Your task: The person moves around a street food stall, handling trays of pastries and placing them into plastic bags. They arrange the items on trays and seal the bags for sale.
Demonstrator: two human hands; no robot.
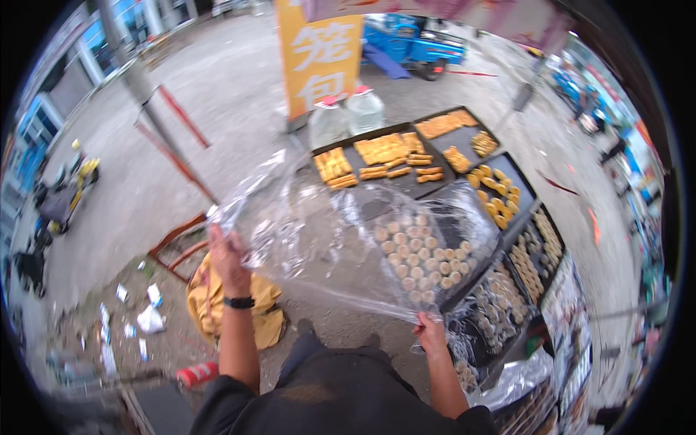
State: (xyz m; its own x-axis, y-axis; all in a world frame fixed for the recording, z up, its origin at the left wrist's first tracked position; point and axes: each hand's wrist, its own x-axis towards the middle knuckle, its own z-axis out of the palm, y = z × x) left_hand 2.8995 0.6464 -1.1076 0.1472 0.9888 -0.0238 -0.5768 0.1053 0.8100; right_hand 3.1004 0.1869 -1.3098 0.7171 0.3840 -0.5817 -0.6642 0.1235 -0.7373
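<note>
A large sheet of clear plastic film [304, 239] is stretched between my two hands. My left hand [231, 255] grips its raised left edge, above a chair with a yellow cloth [261, 304]. My right hand [430, 329] pinches the near right corner, beside the trays. The film's far part lies over a dark tray of small round pale pastries [416, 255]. Behind it, one dark tray holds flat golden pastries [380, 149]. Small oval yellow pastries [492, 204] fill another tray on the right, and film covers the round ones [497, 299] nearer to me.
Two big water bottles with red caps [348, 117] stand behind the trays by a yellow sign [321, 60]. A metal pole [157, 119] rises at the left. A red cylinder [197, 374] and scattered litter [151, 319] are at lower left. A blue cargo tricycle [413, 46] stands beyond.
</note>
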